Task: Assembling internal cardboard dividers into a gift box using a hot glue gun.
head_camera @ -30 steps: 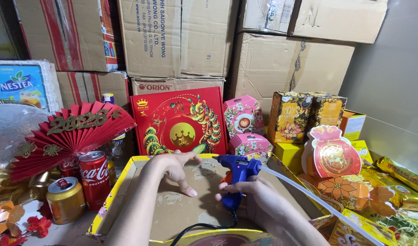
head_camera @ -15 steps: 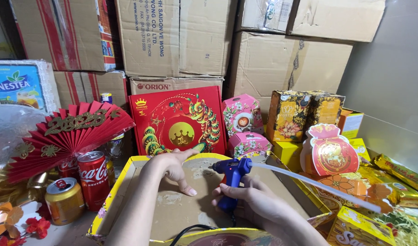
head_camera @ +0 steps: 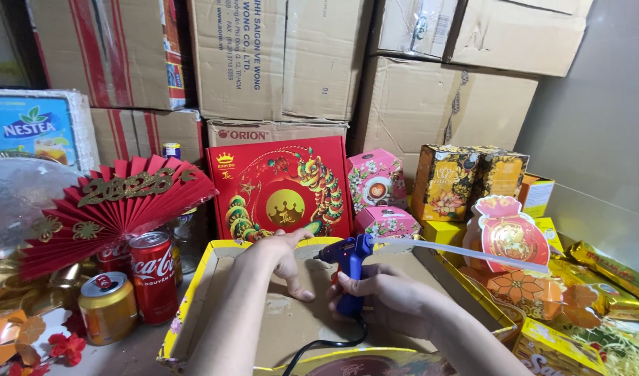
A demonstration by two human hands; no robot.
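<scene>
Right hand [head_camera: 385,303]: fingers wrapped closed around the handle of a blue glue gun [head_camera: 350,268], nozzle pointing left, clear glue stick [head_camera: 465,251] projecting from its rear toward the right. Left hand [head_camera: 281,257]: fingers spread open, gripping nothing, tips pressed on the brown floor of a shallow yellow-rimmed cardboard tray [head_camera: 194,299], just left of the nozzle. Black cord [head_camera: 326,345] ran from the gun across the tray. Beside the tray stood a red can [head_camera: 152,275] and a gold can [head_camera: 108,306]; behind it, a red gift box [head_camera: 281,188].

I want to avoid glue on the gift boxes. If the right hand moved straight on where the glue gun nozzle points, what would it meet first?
The right hand aims the blue glue gun left, toward the left hand resting on the shallow yellow-rimmed cardboard tray. Those fingers come first, probably; depth is unclear.
</scene>
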